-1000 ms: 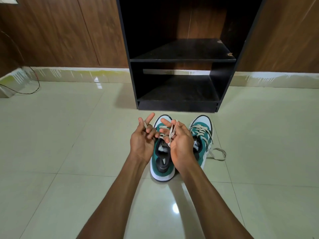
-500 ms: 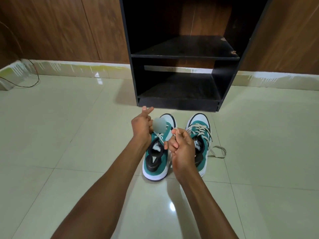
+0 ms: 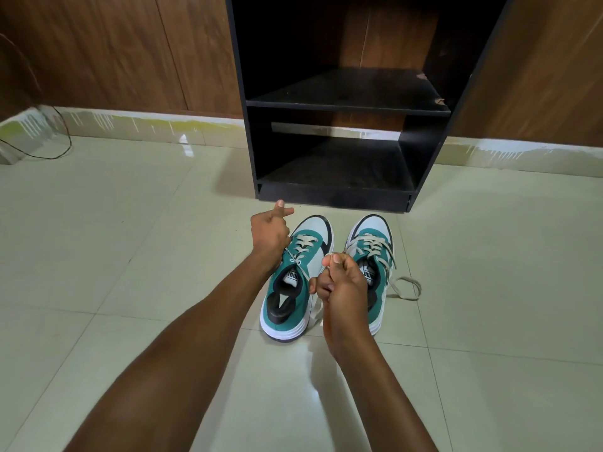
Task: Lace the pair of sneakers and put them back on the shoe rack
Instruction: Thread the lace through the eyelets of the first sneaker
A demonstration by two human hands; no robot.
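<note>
left hand point(image 3: 269, 232): i'm seeing it clenched beside the left sneaker point(image 3: 295, 275), pinching one end of its lace point(image 3: 301, 257); thumb and forefinger are sticking up toward the rack.
right hand point(image 3: 342, 282): it's fisted around the other lace end, hovering between the two shoes and partly covering the right sneaker point(image 3: 372, 265).
sneakers: both are sitting upright on the floor point(image 3: 130, 256), side by side, toes pointing at the shoe rack point(image 3: 342, 102), just in front of its base.
step in hand: i'm judging this as cinching the left shoe's lace, both ends being pulled apart.
doing it well: i'm wanting even tension on both ends, pulling outward and slightly up so the crossings are seating flat, not twisting. the shoe is looking free to slide on the glossy tile, so i'd be pulling symmetrically rather than dragging it.
right shoe lace: a loose loop point(image 3: 406, 288) is trailing on the floor at its outer side; i can't tell if it's tied.
materials: laces are looking flat, off-white, woven; uppers teal and pale grey with black trim, thick white soles. floor is polished pale tile, reflective. rack is matte black board, both shelves bare, upper shelf chipped at its right edge.
remaining: tying off, then moving both shoes onto a shelf.
</note>
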